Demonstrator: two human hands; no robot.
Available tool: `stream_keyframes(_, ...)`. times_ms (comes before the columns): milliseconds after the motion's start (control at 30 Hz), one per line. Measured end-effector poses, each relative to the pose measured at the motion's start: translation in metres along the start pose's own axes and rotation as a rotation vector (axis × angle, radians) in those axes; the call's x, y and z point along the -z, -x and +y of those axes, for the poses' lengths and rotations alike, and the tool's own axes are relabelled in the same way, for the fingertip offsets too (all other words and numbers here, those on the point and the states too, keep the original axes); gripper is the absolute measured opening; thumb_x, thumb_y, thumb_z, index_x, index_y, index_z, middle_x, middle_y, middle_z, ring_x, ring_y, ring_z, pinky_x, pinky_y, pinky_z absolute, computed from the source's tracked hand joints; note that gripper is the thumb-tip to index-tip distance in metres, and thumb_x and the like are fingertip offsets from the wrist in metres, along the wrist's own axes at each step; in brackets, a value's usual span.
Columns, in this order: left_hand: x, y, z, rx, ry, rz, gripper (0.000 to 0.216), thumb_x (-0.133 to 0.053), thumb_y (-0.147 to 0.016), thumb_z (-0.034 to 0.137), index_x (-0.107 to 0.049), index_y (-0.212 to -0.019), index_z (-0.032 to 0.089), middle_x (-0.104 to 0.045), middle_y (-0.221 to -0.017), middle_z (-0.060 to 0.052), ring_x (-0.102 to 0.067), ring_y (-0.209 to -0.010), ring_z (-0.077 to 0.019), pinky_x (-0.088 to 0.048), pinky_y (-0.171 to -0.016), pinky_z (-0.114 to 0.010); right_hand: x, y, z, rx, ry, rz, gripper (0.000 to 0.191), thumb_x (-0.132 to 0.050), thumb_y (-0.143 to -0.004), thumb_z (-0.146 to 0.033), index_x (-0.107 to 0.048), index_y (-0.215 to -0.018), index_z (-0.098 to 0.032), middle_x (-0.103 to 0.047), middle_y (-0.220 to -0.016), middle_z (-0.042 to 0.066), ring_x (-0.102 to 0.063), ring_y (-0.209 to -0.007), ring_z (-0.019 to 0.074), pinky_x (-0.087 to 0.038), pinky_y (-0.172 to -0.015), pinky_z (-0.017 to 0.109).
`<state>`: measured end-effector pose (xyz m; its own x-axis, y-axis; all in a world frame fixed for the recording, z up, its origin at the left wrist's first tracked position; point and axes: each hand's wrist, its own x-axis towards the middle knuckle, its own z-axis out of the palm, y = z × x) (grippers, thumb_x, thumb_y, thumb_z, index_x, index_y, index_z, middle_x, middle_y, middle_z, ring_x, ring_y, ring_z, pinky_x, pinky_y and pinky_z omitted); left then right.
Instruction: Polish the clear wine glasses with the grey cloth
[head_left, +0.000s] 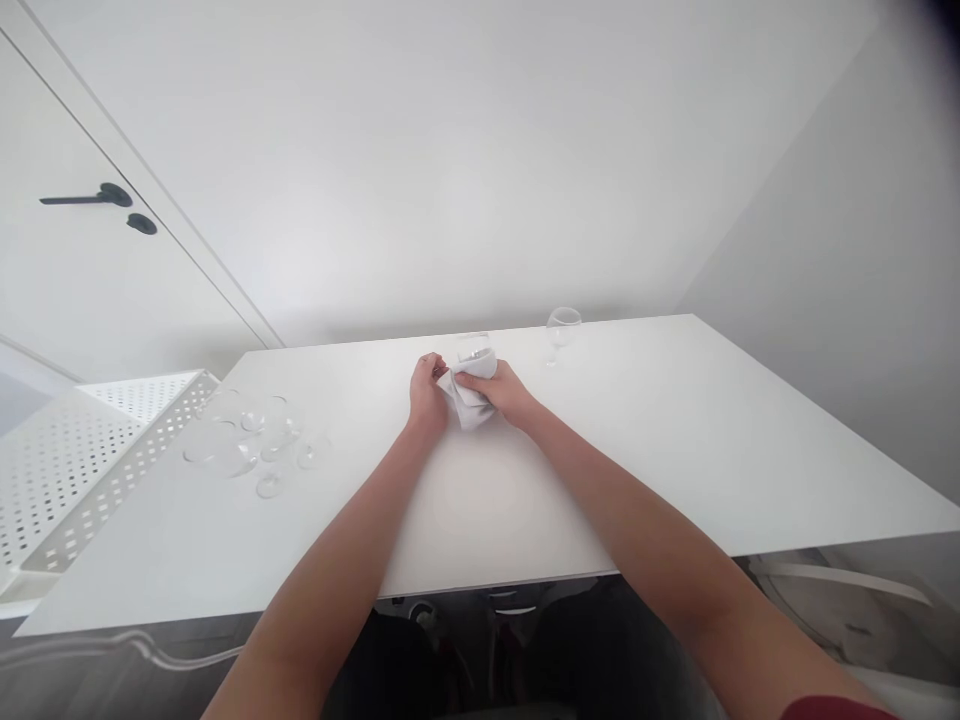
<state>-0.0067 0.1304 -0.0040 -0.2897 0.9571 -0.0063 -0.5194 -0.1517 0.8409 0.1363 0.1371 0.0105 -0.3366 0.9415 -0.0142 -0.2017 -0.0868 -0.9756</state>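
A folded white cloth (470, 405) is bunched between my two hands above the middle of the white table. My right hand (511, 392) grips it from the right, thumb pressed along its top. My left hand (428, 392) has its fingers curled in at the cloth's left edge. Just behind the cloth shows the upper part of a clear glass (473, 344); its lower part is hidden by the cloth, and I cannot tell which hand bears it. To the right, a stemmed wine glass (564, 328) stands upright near the table's back edge.
Several clear glasses (251, 440) stand or lie close together on the table's left side. Beside them is a white perforated rack (82, 450). A white wall (465, 180) rises behind the table, and a door with a dark handle (82, 198) is at upper left.
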Motion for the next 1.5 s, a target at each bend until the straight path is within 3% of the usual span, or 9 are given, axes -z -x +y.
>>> stream_keyframes(200, -0.004, 0.009, 0.009, 0.107, 0.145, -0.284, 0.052, -0.063, -0.090, 0.069, -0.071, -0.108, 0.021, -0.070, -0.118, -0.010, -0.067, -0.108, -0.0238, -0.054, -0.091, -0.035, 0.002, 0.008, -0.006, -0.219, -0.044, -0.267, 0.056, -0.090, -0.067, -0.062, -0.074, -0.096, -0.017, -0.076, -0.098, 0.009, -0.069, -0.093, 0.0233, -0.054, -0.081, 0.033)
stream_keyframes(333, -0.004, 0.014, 0.014, 0.124, 0.094, -0.373, 0.053, -0.073, -0.084, 0.065, -0.070, -0.114, 0.021, -0.071, -0.124, -0.012, -0.069, -0.108, -0.0257, -0.054, -0.093, -0.039, -0.002, 0.017, -0.012, -0.300, -0.048, -0.396, 0.049, -0.090, -0.072, -0.052, -0.071, -0.102, -0.018, -0.074, -0.101, 0.009, -0.068, -0.094, 0.0228, -0.054, -0.081, 0.033)
stream_keyframes(467, -0.007, 0.015, 0.015, 0.002, 0.063, -0.325, 0.038, -0.085, -0.076, 0.046, -0.068, -0.099, 0.021, -0.071, -0.097, -0.005, -0.070, -0.087, -0.0190, -0.055, -0.083, -0.034, -0.009, 0.015, -0.004, -0.042, 0.326, -0.215, 0.026, -0.081, -0.077, -0.030, -0.070, -0.099, -0.021, -0.073, -0.093, 0.005, -0.067, -0.091, 0.0243, -0.052, -0.081, 0.034)
stream_keyframes(567, -0.009, 0.015, 0.016, -0.064, 0.085, -0.322, 0.031, -0.084, -0.075, 0.039, -0.065, -0.093, 0.022, -0.068, -0.092, -0.003, -0.068, -0.085, -0.0164, -0.054, -0.083, -0.031, -0.012, 0.014, 0.001, 0.150, 0.553, -0.002, 0.031, -0.078, -0.074, -0.022, -0.070, -0.104, -0.024, -0.073, -0.088, 0.003, -0.067, -0.089, 0.0258, -0.050, -0.081, 0.035)
stream_keyframes(800, -0.007, 0.014, 0.020, 0.070, 0.114, -0.327, 0.028, -0.075, -0.080, 0.046, -0.066, -0.090, 0.021, -0.066, -0.090, -0.005, -0.066, -0.078, -0.0157, -0.053, -0.076, -0.030, -0.013, 0.022, -0.010, -0.168, 0.092, -0.424, 0.035, -0.080, -0.075, -0.043, -0.071, -0.097, -0.018, -0.076, -0.093, 0.008, -0.069, -0.089, 0.0252, -0.055, -0.077, 0.035)
stream_keyframes(1000, -0.008, 0.018, 0.023, -0.012, 0.092, -0.304, 0.023, -0.078, -0.079, 0.035, -0.064, -0.092, 0.021, -0.066, -0.091, -0.003, -0.067, -0.081, -0.0152, -0.053, -0.074, -0.028, -0.023, 0.019, 0.000, 0.134, 0.607, 0.024, 0.023, -0.076, -0.075, -0.025, -0.066, -0.095, -0.023, -0.072, -0.088, 0.004, -0.065, -0.086, 0.0254, -0.049, -0.080, 0.036)
stream_keyframes(1200, -0.006, 0.015, 0.020, 0.120, 0.132, -0.268, 0.036, -0.077, -0.078, 0.045, -0.066, -0.103, 0.022, -0.068, -0.087, -0.003, -0.069, -0.080, -0.0169, -0.054, -0.075, -0.030, -0.021, 0.023, -0.006, -0.147, 0.112, -0.341, 0.033, -0.081, -0.074, -0.046, -0.068, -0.089, -0.019, -0.072, -0.086, 0.006, -0.066, -0.081, 0.0228, -0.051, -0.073, 0.034)
stream_keyframes(1400, -0.004, 0.014, 0.021, 0.045, 0.106, -0.212, 0.032, -0.081, -0.077, 0.041, -0.067, -0.098, 0.020, -0.071, -0.096, -0.004, -0.070, -0.086, -0.0160, -0.054, -0.078, -0.029, -0.025, 0.015, 0.009, 0.131, 0.472, 0.003, 0.018, -0.081, -0.072, -0.028, -0.069, -0.086, -0.024, -0.073, -0.087, 0.001, -0.062, -0.082, 0.0200, -0.047, -0.077, 0.032)
stream_keyframes(1500, -0.004, 0.012, 0.021, 0.051, 0.077, -0.194, 0.033, -0.083, -0.075, 0.042, -0.066, -0.093, 0.020, -0.071, -0.091, -0.004, -0.071, -0.084, -0.0175, -0.054, -0.076, -0.030, -0.021, 0.012, 0.011, 0.068, 0.352, -0.126, 0.020, -0.081, -0.075, -0.034, -0.072, -0.089, -0.022, -0.074, -0.089, 0.002, -0.064, -0.084, 0.0201, -0.048, -0.078, 0.031)
